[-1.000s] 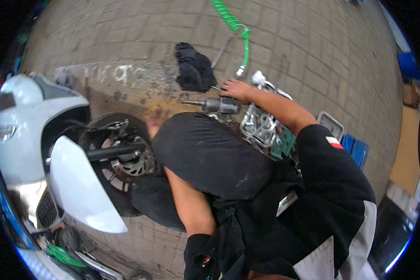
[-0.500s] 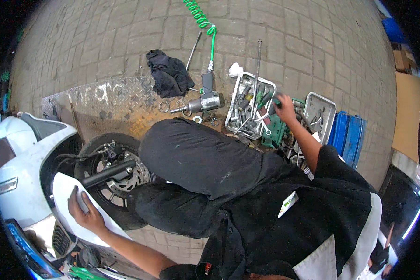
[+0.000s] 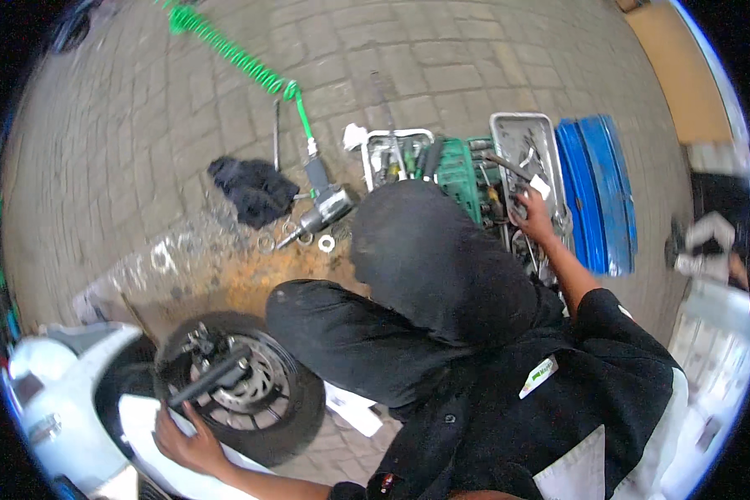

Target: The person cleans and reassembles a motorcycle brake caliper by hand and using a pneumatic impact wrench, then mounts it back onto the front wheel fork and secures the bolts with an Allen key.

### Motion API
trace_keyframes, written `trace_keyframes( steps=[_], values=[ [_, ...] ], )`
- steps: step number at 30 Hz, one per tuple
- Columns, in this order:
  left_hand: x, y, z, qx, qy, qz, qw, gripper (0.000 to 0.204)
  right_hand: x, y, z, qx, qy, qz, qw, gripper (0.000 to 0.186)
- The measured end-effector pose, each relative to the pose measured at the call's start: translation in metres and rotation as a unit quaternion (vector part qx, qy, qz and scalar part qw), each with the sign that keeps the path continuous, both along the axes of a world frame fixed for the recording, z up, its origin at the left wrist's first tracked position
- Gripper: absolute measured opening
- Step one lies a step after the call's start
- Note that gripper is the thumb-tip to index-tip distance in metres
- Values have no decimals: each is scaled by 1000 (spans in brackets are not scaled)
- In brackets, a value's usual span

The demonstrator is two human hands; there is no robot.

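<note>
- Left hand [image 3: 190,444]: fingers parted, laid on the white panel [image 3: 137,425] at lower left, touching it; on the same panel half a second ago, down by the wheel a second ago.
- Right hand [image 3: 533,217]: fingers bent, part closed, at the near side of the shallow metal tray [image 3: 517,129]; can't tell if it has hold of anything. Half a second ago it is over the socket tray and green case, so it has shifted right.
- White panel: beside the front wheel [image 3: 308,417], close to the black fork leg [image 3: 212,382].
- Metal tray: between green case [image 3: 460,179] and blue toolbox [image 3: 600,192], small metal parts inside.
- Socket tray [image 3: 400,133]: left of green case; raised knee [image 3: 417,233] now hides its near part, more of it shows before.
- Impact wrench [image 3: 329,208]: lies on the ground left of the knee, joined to green coiled hose [image 3: 242,60]; washer [image 3: 332,244] near it.
- Black cloth [image 3: 254,192]: crumpled, left of the wrench.
- White sheet [image 3: 354,412]: below the other knee, now more visible.
- Whole view turned since the last frame.
</note>
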State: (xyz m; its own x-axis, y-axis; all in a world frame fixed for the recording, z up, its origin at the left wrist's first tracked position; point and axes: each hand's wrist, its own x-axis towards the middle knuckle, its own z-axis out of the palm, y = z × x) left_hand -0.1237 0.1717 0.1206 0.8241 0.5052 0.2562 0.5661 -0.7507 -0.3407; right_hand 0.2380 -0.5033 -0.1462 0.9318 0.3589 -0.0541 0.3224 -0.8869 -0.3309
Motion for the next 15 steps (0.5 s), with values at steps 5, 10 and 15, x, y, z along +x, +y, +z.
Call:
trace_keyframes(
  steps=[5, 10, 15],
  values=[
    [21, -23, 6, 43, 15, 14, 999, 46, -14, -57, 59, -53, -36, -83, 994, 37],
    [22, -22, 2, 73, -32, -32, 996, 54, -61, -140, 72, -81, -73, -224, 968, 45],
    [8, -4, -9, 61, -47, -60, 995, 57, -72, -226, 62, -88, -159, -350, 919, 61]
  ],
)
